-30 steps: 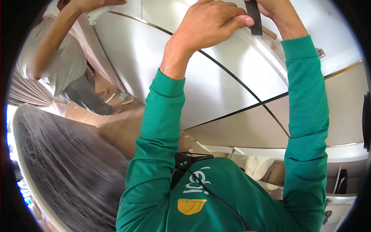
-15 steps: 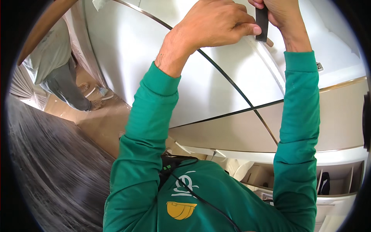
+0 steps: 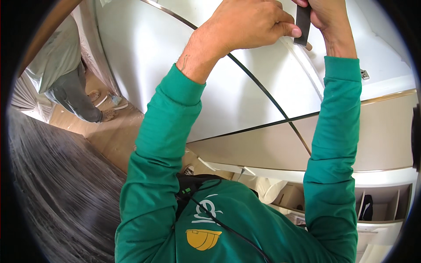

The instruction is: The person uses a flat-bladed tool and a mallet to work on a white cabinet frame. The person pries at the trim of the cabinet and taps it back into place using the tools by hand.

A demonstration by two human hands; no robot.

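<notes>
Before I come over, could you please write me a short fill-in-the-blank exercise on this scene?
1. On the left hand, the digit at the edge of the dark strip is the ______.
2. The right hand meets the strip nearer the ______ edge of the picture.
3. Both of the wearer's sleeves are coloured ______.
4. The co-worker's trousers show toward the ______ side of the picture.

Missing words: thumb; top; green; left.

Glossy white panels [image 3: 153,79] spread from 10 to 1 o'clock, and bright light shines on them. At 3 o'clock is a beige panel [image 3: 386,136]; at 4, open compartments [image 3: 382,210]. A dark streaked surface [image 3: 66,188] lies at 8, brown floor [image 3: 114,136] and pleated cloth [image 3: 30,97] at 9.
</notes>
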